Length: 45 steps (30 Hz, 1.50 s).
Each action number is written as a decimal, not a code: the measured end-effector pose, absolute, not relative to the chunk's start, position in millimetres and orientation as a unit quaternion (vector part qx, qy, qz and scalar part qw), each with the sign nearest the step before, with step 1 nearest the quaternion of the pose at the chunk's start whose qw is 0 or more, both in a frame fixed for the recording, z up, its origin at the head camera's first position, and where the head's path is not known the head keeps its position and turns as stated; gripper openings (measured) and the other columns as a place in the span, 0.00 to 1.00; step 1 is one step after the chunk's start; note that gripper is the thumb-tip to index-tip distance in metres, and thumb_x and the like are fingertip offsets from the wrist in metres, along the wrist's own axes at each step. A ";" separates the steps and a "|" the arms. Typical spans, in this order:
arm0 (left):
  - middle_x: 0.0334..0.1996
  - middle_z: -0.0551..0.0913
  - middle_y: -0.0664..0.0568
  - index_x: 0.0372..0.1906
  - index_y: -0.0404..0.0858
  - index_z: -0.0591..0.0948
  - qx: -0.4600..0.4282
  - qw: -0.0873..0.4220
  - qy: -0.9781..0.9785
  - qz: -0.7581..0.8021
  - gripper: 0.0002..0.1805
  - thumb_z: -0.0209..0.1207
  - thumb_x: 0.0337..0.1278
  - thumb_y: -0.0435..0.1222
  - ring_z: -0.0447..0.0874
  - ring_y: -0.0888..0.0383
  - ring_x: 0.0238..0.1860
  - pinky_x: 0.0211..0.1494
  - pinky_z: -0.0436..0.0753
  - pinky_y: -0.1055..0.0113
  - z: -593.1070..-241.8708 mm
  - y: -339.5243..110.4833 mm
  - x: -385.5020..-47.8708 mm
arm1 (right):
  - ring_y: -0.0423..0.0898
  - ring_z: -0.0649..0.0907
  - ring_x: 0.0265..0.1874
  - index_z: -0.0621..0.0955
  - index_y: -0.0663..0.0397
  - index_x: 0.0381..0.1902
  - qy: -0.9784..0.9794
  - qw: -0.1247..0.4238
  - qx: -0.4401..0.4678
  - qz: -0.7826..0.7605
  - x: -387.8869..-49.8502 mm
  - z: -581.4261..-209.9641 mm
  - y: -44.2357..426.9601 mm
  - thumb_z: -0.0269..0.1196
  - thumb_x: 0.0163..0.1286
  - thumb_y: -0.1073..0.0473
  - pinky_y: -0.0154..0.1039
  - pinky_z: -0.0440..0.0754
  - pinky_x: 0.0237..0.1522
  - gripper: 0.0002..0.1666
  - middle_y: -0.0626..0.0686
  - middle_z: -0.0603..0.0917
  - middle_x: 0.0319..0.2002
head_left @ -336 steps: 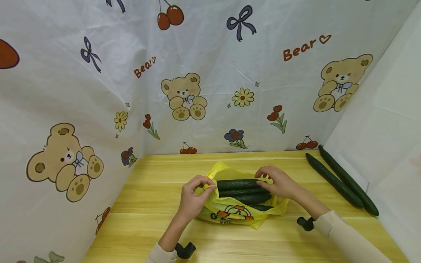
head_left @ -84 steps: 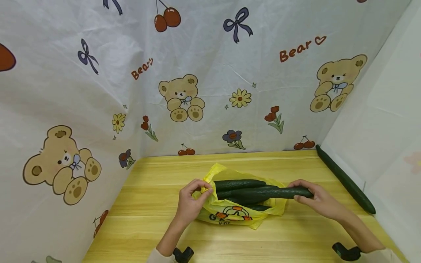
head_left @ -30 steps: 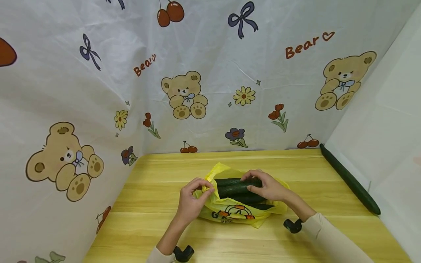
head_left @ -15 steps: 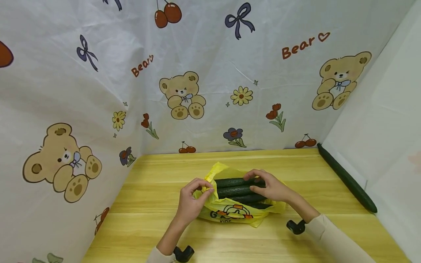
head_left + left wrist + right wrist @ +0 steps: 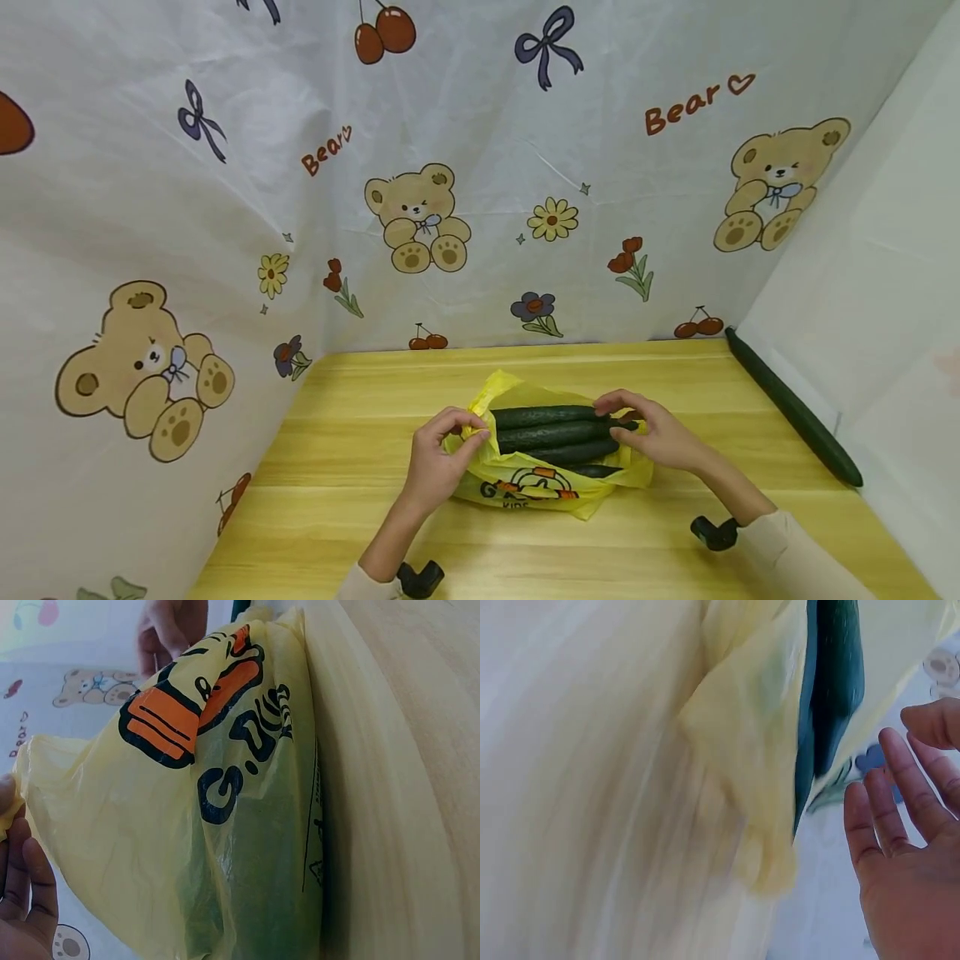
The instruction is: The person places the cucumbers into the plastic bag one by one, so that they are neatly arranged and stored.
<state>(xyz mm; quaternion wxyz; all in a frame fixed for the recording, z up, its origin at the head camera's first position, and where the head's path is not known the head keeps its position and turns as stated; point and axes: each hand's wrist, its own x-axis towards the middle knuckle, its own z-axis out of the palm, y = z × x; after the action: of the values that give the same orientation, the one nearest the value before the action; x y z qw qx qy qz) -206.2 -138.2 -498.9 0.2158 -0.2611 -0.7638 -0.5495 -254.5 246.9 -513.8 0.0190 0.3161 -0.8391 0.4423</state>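
Note:
A yellow plastic bag (image 5: 525,493) with a printed cartoon lies on its side on the table, its mouth spread. Several dark green cucumbers (image 5: 555,434) lie side by side in it. At the bag's left edge, my left hand (image 5: 438,457) pinches the rim between thumb and fingers; the left wrist view shows its fingers (image 5: 39,881) beside the stretched plastic. My right hand (image 5: 660,433) hovers by the cucumbers' right ends, fingers loosely bent. In the right wrist view that hand (image 5: 915,847) holds nothing and is apart from the cucumbers (image 5: 836,682).
One more cucumber (image 5: 795,408) lies along the right side of the wooden table (image 5: 360,392), by the white wall panel (image 5: 885,292). A patterned cloth (image 5: 480,317) with bears and flowers stands behind and to the left.
One of the two cucumbers at the right was slid into the bag by my right hand. That hand has let go and drawn back to the right. My left hand keeps its pinch.

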 end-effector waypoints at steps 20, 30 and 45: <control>0.38 0.90 0.49 0.43 0.49 0.89 -0.275 0.217 -0.761 -0.546 0.07 0.71 0.69 0.33 0.81 0.61 0.39 0.45 0.81 0.58 -497.0 -136.7 -209.3 | 0.21 0.81 0.52 0.76 0.63 0.68 -0.871 0.104 0.199 0.437 -220.0 -524.5 381.4 0.64 0.77 0.71 0.20 0.80 0.50 0.24 0.29 0.82 0.58; 0.39 0.90 0.48 0.43 0.50 0.89 -0.270 0.217 -0.767 -0.540 0.06 0.72 0.68 0.34 0.82 0.60 0.40 0.46 0.81 0.62 -491.2 -138.7 -209.7 | 0.18 0.76 0.49 0.73 0.64 0.71 -0.928 0.077 0.052 0.362 -206.8 -535.9 443.5 0.61 0.85 0.50 0.28 0.81 0.43 0.28 0.29 0.77 0.58; 0.39 0.90 0.49 0.42 0.50 0.89 -0.258 0.207 -0.769 -0.546 0.05 0.72 0.69 0.35 0.81 0.60 0.40 0.46 0.81 0.62 -493.6 -138.7 -207.7 | 0.87 0.67 0.59 0.55 0.79 0.79 -0.948 0.081 -0.035 0.305 -198.9 -564.6 492.2 0.53 0.86 0.53 0.79 0.68 0.54 0.41 0.89 0.62 0.68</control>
<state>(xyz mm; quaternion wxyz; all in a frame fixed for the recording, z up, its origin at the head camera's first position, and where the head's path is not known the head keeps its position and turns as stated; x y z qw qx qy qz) -207.7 -138.7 -493.6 0.2075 -0.2579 -0.7694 -0.5464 -198.9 492.2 -564.6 0.0809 -0.0352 -0.9484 0.3046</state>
